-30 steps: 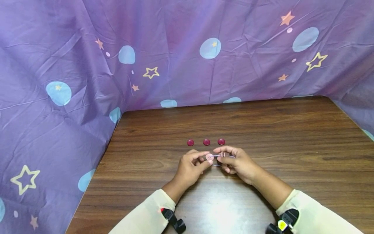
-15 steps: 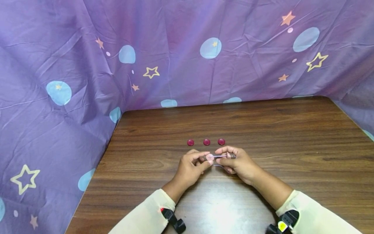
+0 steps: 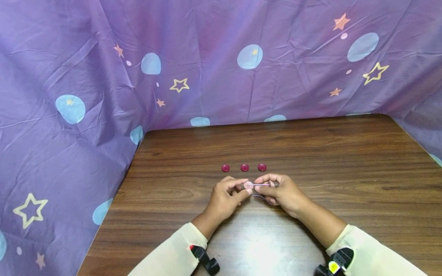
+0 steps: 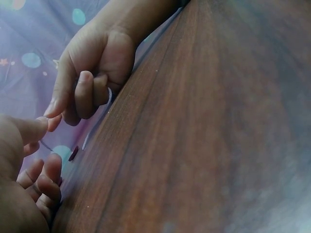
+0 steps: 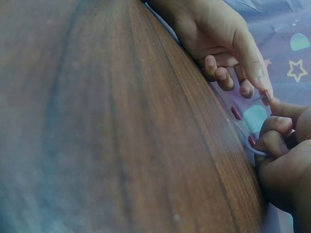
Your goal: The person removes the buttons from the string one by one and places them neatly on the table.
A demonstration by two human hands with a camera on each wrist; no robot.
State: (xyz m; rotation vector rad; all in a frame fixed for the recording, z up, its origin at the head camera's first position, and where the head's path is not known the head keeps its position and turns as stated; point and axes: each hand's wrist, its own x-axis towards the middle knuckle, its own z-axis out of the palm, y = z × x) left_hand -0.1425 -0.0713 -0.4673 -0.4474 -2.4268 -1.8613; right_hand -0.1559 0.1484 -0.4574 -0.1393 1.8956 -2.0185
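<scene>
Between its thumb and index finger, my left hand [image 3: 224, 197] pinches a round pale pink button [image 3: 248, 185], its face toward the head camera. A thin light purple cord [image 3: 260, 184] runs from the button to the right. My right hand [image 3: 286, 193] holds this cord with bent fingers. Several pinkish-brown disc-like pieces [image 3: 274, 184], seemingly threaded on the cord, are partly hidden by the right hand. In the left wrist view, a loose stretch of cord [image 4: 99, 119] hangs from the right hand's curled fingers. Both hands' fingertips are very close together there.
Three dark red buttons lie in a row beyond the hands: left button [image 3: 225, 168], middle button [image 3: 244, 168] and right button [image 3: 262, 167]. They rest on a brown wood-grain table [image 3: 172, 161]. A purple curtain with stars [image 3: 214, 57] hangs behind and to the left.
The disc-like pieces have slid right along the cord, away from the pink button and deeper into the right hand. The left hand stays almost still; the red buttons have not moved.
</scene>
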